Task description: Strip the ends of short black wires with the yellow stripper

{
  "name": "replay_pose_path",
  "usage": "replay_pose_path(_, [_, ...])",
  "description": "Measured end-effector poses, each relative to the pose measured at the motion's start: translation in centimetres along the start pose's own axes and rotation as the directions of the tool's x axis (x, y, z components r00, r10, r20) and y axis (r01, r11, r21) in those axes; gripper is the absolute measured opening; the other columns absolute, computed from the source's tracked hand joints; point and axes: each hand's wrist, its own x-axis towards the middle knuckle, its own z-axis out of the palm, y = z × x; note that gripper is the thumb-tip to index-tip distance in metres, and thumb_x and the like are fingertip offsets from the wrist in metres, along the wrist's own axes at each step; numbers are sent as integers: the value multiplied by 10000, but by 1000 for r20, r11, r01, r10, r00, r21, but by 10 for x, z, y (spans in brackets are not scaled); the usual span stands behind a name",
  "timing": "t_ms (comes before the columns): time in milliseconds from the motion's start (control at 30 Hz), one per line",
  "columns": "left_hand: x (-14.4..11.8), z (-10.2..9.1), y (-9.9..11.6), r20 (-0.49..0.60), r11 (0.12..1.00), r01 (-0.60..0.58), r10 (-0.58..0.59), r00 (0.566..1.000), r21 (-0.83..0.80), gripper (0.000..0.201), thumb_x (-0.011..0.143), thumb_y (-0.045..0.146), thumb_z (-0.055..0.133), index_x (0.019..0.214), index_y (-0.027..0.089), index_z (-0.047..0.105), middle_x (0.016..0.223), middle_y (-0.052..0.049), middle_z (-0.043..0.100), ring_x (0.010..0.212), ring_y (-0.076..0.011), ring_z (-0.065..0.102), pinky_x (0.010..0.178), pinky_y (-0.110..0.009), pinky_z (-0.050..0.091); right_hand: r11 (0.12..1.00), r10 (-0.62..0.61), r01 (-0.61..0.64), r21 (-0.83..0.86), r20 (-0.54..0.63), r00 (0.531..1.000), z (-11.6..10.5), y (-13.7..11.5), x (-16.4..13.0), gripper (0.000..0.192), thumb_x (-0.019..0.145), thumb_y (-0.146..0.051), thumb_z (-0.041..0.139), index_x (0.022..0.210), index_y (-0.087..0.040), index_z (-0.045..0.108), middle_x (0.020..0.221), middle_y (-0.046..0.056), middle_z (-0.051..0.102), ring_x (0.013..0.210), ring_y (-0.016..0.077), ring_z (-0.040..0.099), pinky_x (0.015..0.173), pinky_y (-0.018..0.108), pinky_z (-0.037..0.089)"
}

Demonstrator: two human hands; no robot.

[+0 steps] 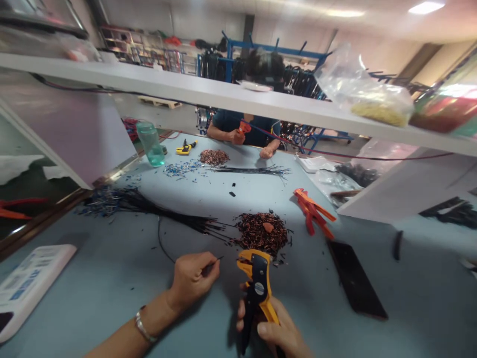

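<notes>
Stripper (pixel 257 288) near scrap pile (pixel 263 232), prob. touching

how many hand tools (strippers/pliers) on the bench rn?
3 plainly: yellow-black wire stripper in the right hand; orange-red tool by the scrap pile; yellow tool near the green bottle. Shelves may hide more.

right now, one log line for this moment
left hand: pinches black wire | right hand: holds wire stripper | wire scrap pile: behind stripper

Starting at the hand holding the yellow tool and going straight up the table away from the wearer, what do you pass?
Right hand → yellow-and-black wire stripper → pile of dark wire scraps → small black bits → long bundle of black wires → co-worker's hands at the far edge.
</notes>
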Motion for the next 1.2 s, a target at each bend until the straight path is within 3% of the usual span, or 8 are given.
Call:
replay_pose_path(200, [0,-1,2,-23,1000,-20,20,1000,3,273,821,164,543,549,181,559,435,64,488,394,-67,419,465,-197,310,999,7,-5,42,-61,998,5,-5,-9,678,658,-406,806,1242,-163,561,1015,96,670,891,265,670,776,367,494])
replay_pose_path(333, [-1,-1,3,-26,1000,-11,11,1000,-8,227,844,179,550,625,182,609,472,55,552,411,-69,471,477,-192,339,1000,17,-17,11,-80,997,5,-3,-11,694,638,-431,819,1232,-170,571,997,90,674,872,256,666,774,365,493])
replay_pose_path(433, [0,-1,4,-20,1000,1,-1,1000,-24,217,864,202,550,666,182,636,479,52,562,416,-70,486,479,-186,354,998,-1,-4,-70,-73,997,4,-4,-13,673,621,-478,822,1187,-187,603,983,89,674,849,254,658,759,364,483])
replay_pose_path(600, [1,0,3,-10,998,35,-35,999,-58,228,874,211,539,667,182,630,463,57,525,398,-67,447,456,-180,337,934,-68,33,-355,-88,994,2,-12,-19,566,665,-586,746,1064,-192,670,898,84,668,806,246,592,734,352,434])
replay_pose_path(667, [1,-1,3,3,996,41,-41,999,-79,213,870,204,537,676,182,621,468,57,517,403,-69,444,456,-179,339,923,-53,14,-384,-90,995,2,-15,-19,545,661,-598,738,1016,-188,681,887,83,659,809,250,581,733,352,427])
replay_pose_path(800, [0,-2,3,49,990,39,-32,998,-134,168,856,177,524,706,180,601,498,55,508,423,-74,445,474,-185,348,925,7,-51,-376,-116,993,6,-24,-13,602,669,-600,728,1100,-188,648,921,83,650,809,250,589,738,354,430])
replay_pose_path(967, [1,-3,4,39,985,49,-43,998,-163,166,855,156,528,701,180,587,492,59,487,419,-76,431,468,-189,338,878,46,-94,-469,-112,993,16,-45,-1,486,696,-599,695,912,-165,663,824,50,619,751,211,539,664,296,402])
replay_pose_path(1200, [1,-1,16,99,952,22,9,995,-305,134,876,132,550,821,173,665,612,0,589,521,-97,545,514,-193,388,741,-238,14,-672,-242,941,24,-52,25,338,758,-486,640,905,-181,640,802,39,625,743,222,552,671,301,456])
